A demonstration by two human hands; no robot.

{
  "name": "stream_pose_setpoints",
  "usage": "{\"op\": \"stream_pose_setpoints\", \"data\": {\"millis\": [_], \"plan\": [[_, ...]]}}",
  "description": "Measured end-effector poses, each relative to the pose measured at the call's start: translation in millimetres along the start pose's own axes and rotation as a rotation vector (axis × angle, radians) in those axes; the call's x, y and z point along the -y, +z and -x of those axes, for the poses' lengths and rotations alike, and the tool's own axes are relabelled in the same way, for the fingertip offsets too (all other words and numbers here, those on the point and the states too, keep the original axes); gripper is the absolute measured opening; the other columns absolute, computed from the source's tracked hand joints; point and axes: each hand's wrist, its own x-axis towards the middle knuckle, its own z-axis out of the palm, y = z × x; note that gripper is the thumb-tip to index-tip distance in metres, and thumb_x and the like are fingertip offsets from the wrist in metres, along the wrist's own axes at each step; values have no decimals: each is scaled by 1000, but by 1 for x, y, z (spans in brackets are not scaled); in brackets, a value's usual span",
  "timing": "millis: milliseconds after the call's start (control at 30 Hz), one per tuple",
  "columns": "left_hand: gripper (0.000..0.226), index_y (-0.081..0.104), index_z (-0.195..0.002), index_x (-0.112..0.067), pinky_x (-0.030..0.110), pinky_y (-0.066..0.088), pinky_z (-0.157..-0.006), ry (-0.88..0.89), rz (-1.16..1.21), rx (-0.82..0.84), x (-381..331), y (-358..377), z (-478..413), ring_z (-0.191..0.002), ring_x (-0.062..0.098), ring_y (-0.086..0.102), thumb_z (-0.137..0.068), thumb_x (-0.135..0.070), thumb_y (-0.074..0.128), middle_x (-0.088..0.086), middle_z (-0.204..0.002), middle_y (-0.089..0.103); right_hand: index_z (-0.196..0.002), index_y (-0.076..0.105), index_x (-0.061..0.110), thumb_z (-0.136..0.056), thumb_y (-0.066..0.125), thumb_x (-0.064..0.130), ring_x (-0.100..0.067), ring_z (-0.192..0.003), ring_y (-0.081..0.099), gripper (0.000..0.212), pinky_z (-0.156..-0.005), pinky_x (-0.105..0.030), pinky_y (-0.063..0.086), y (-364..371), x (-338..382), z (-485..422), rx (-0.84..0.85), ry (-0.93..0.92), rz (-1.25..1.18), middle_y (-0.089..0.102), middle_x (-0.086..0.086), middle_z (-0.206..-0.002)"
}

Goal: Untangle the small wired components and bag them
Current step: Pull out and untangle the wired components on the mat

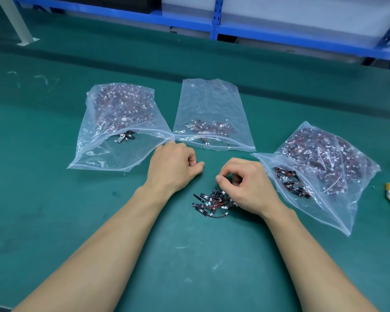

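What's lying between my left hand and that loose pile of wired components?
Nothing: in the head view, only bare green mat separates the left hand from the pile of wired components.

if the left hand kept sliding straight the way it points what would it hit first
Probably the near edge of the middle bag, just past the corner of the left bag. The left hand lies on the table pointing away and rightward; depth is hard to judge.
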Motion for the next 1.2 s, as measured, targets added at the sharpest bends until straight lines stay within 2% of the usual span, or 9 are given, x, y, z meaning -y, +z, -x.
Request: {"op": "stream_pose_setpoints", "data": {"millis": [133, 267, 400, 500, 600, 700, 933, 1033, 1200], "plan": [[43, 45, -55, -29, 31, 36, -73, -32, 36, -29, 3, -2, 0, -73, 15, 47, -83, -48, 71, -14, -60, 46, -70, 69, 21, -80, 68, 29, -9, -52, 47, 12, -59, -24, 37, -2, 5, 0, 39, -13, 19, 63, 10, -78], [41, 54, -59, -25, 30, 30, -66, 19, 118, -67, 8, -5, 3, -70, 17, 50, -91, -49, 63, -11, -62, 49, -84, 77, 25, -78, 74, 36, -3, -59, 48, 13, -64, -28, 40, -3, 15, 2, 185, -64, 49, 61, 13, -88], [37, 66, -65, -20, 32, 36, -66, 51, 167, -77, 11, -7, 6, -71, 16, 52, -92, -45, 64, -8, -67, 57, -96, 79, 33, -78, 76, 53, -4, -74, 52, 27, -70, -32, 46, 0, 26, 5, 226, -91, 156, 52, 16, -88], [34, 69, -67, -20, 31, 37, -66, 51, 178, -83, 12, -9, 6, -71, 15, 52, -92, -42, 64, -8, -69, 58, -93, 77, 36, -81, 73, 50, -5, -76, 52, 19, -70, -32, 48, 9, 33, 5, 257, -96, 242, 50, 15, -83], [33, 69, -66, -21, 32, 40, -67, 50, 217, -86, 13, -9, 6, -71, 14, 52, -92, -41, 66, -8, -69, 59, -80, 78, 28, -82, 77, 29, -9, -66, 50, 2, -66, -35, 49, 15, 33, 6, 248, -41, 105, 53, 10, -71], [33, 69, -66, -20, 35, 43, -71, 49, 266, -96, 11, -9, 7, -72, 15, 54, -92, -39, 67, -7, -69, 60, -74, 73, 21, -84, 77, 17, -9, -58, 49, 12, -62, -22, 41, 13, 29, 6, 239, 66, -81, 54, 8, -66], [32, 70, -65, -22, 33, 42, -74, 52, 345, -109, 12, -8, 8, -73, 12, 53, -93, -38, 67, -7, -70, 62, -79, 62, 20, -98, 63, 11, -3, -59, 43, 21, -58, -14, 37, 7, 28, 3, 85, 259, -478, 53, 16, -64], [32, 70, -66, -23, 33, 42, -75, 53, 358, -95, 11, -8, 9, -74, 11, 53, -93, -39, 67, -7, -72, 64, -80, 60, 19, -100, 57, 15, -8, -58, 40, 21, -56, -18, 33, 5, 26, 1, -29, 310, -648, 55, 14, -65], [32, 70, -67, -19, 38, 44, -77, 80, 337, -51, 11, -7, 9, -75, 16, 54, -93, -36, 67, -5, -72, 64, -77, 56, 15, -104, 50, 14, -9, -53, 29, 28, -52, -21, 24, 5, 18, -1, -67, 365, -736, 52, 16, -59]]}}
